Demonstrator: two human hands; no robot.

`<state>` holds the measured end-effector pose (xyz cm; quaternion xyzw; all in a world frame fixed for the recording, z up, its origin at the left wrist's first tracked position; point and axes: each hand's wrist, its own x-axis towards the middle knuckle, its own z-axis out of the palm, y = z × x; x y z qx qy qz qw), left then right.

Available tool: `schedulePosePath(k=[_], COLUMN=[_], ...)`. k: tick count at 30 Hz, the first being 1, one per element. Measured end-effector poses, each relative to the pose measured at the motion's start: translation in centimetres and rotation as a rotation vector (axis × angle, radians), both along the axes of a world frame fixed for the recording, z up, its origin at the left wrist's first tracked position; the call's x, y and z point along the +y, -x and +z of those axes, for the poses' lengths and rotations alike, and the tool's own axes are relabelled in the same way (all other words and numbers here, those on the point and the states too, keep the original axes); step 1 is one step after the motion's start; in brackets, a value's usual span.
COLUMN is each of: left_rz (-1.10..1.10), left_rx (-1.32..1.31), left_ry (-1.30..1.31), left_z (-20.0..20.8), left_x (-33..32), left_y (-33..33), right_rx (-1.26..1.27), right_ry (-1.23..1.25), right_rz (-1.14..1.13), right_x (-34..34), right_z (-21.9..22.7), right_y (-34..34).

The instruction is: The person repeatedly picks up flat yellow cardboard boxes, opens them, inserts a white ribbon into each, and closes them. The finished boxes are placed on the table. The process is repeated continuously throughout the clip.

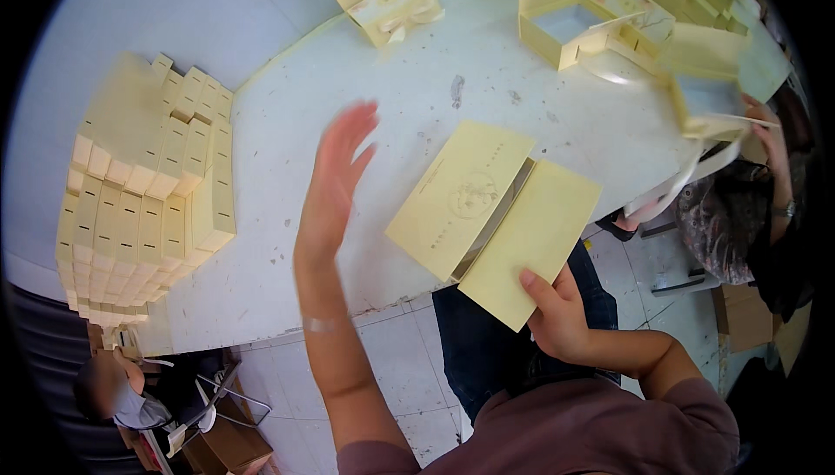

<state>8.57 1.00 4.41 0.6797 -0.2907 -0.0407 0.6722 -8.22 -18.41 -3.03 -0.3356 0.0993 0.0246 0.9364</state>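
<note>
A pale yellow gift box (pixel 461 192) with a round printed picture lies on the table's front edge, its two lid flaps parted by a narrow dark gap. My right hand (pixel 559 314) grips the near flap (pixel 535 236) at its lower corner, thumb on top and the other fingers underneath. To the left of the box, my left hand (pixel 339 175) is raised above the table with nothing in it. Its fingers are stretched out and slightly blurred, apart from the box.
A tall stack of yellow boxes (pixel 143 188) stands at the table's left. At the back are a box with a ribbon (pixel 391 5) and an open box (pixel 557 23). A co-worker's hand (pixel 765 131) holds another open box (pixel 709 83) on the right. Another person (pixel 122 388) sits lower left.
</note>
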Motion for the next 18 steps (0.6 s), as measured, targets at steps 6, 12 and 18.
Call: schedulePosePath(k=[6, 12, 18], left_rz=[0.302, 0.597, 0.56], left_rx=[-0.442, 0.083, 0.369], left_ry=[-0.752, -0.106, 0.097], left_z=[-2.1, -4.5, -6.7], left_x=[0.0, -0.6, -1.0], left_y=[8.0, 3.1, -1.2], right_rx=[-0.087, -0.176, -0.185], right_ry=[0.08, 0.077, 0.115], right_rz=[0.057, 0.154, 0.229], right_x=[1.5, 2.4, 2.2], right_z=[-1.6, -3.1, -3.6], right_y=[0.5, 1.0, 0.5])
